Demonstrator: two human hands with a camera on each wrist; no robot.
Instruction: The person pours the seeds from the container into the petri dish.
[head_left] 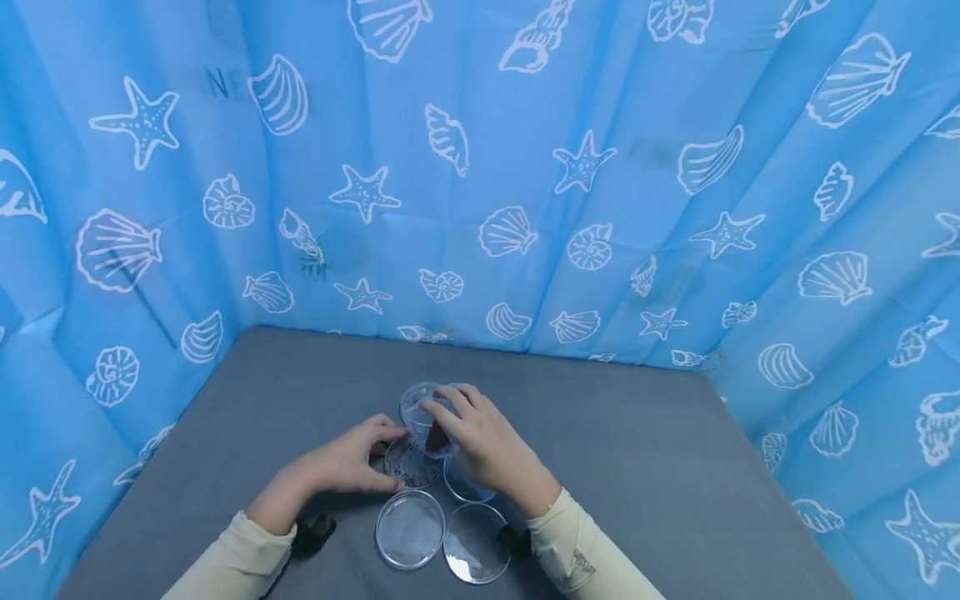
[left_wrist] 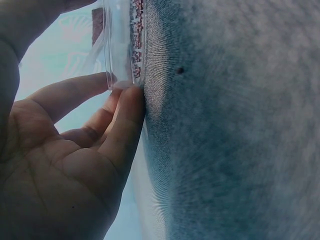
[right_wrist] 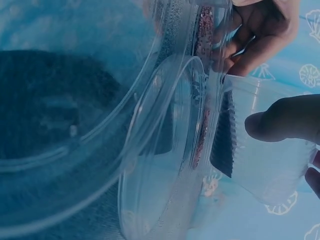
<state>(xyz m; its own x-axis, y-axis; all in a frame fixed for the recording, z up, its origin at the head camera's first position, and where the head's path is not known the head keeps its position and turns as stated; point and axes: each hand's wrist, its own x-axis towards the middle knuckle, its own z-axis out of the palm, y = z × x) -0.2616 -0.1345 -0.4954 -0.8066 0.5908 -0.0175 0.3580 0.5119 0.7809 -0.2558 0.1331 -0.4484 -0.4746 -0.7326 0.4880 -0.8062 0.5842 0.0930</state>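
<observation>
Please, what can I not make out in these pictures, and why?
Left wrist view: the upper part of the grain dish, cut off by the top edge.
Head view: what the single grains are; too small.
Head view: part of one clear dish, hidden by the right hand.
Right wrist view: most of that hand, cut off by the right edge.

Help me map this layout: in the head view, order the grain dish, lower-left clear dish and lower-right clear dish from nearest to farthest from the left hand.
1. Grain dish: right of the left hand, touching it.
2. Lower-left clear dish: just below the grain dish.
3. Lower-right clear dish: farther right, beside the second dish.
</observation>
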